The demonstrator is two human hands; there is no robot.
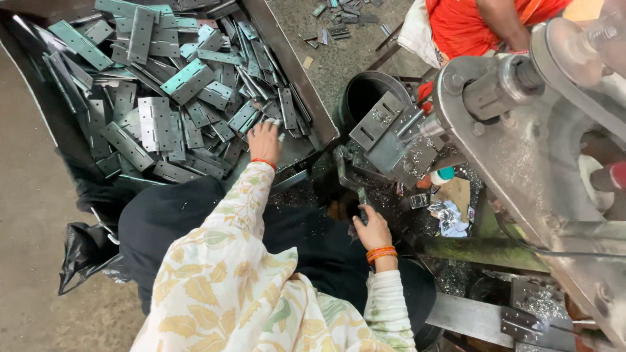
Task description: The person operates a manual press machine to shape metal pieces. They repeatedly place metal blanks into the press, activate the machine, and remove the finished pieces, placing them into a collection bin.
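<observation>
1. Nearest the camera: floral cream sleeves (228, 293) over a dark lap, seen from above.
2. Right hand (373, 229), orange bangles at the wrist, curled low beside the machine's base; fingers bent around a small dark metal part (357, 207), though exactly how firmly gripped could not be told.
3. Just beyond that hand: metal shavings (391, 195) scattered over the work surface, with crumpled foil (448, 216) and a small bottle with a teal cap (441, 175) nearby.
4. Left hand (264, 142), red thread at the wrist, stretched forward into the tray (306, 98); fingers spread loosely and pressed down on the edge of the hinge pile, fingertips touching a hinge (279, 125), nothing clearly lifted.
5. Farther left: a deep heap of grey and teal-filmed metal hinges (169, 85) filling the tray, lying at all angles.
6. Right of centre: a press machine (521, 130) with a slotted steel fixture (385, 133) at its front.
7. Behind the fixture: a dark round bucket (368, 91).
8. Farthest: another person in orange clothing (469, 26), plus loose hinges (339, 23) on the concrete floor.
</observation>
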